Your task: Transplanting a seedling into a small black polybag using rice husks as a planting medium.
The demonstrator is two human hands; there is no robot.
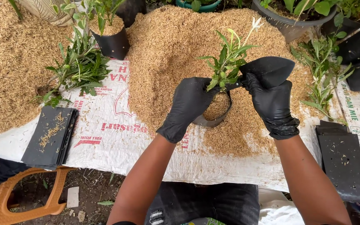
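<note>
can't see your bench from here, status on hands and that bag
Left hand grips black grow bag and green cutting. Right hand pinches bag's rim. Husk pile beneath, nothing blocking.

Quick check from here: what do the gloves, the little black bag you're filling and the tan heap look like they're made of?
Gloves, left hand and right hand: thin black rubbery material, probably nitrile or latex; tight and softly shiny.
Black bag: thin, flexible plastic film by its look; the rim folds and creases.
Tan heap: dry, loose husks, likely rice hulls; small, pale golden flakes.
</note>
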